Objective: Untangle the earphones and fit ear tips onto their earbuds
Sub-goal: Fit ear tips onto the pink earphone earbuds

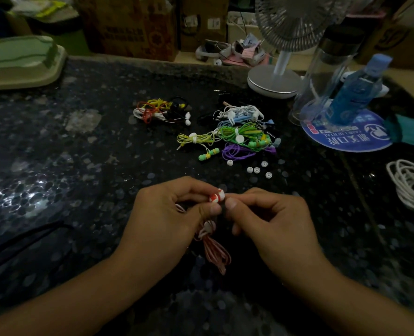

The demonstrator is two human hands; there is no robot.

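Low center of frame: my left hand (174, 214) pinches the red earbud (216, 196), my right hand (261, 214) pinches its tip. I'd push straight and twist gently so it seats evenly.

Dark, speckled stone tabletop (84, 166), shiny in spots. Near the middle, two heaps of colored earphones: a small red and yellow heap (161, 110) and a bigger green, blue and purple heap (239, 132). Just in front of the bigger heap, five little white ear tips (256, 170). Toward the right edge, a white cord bundle (412, 187). Toward the far right corner, a fan base (273, 81), a round blue mat (346, 134). At the far left corner, a green tray (19, 61).
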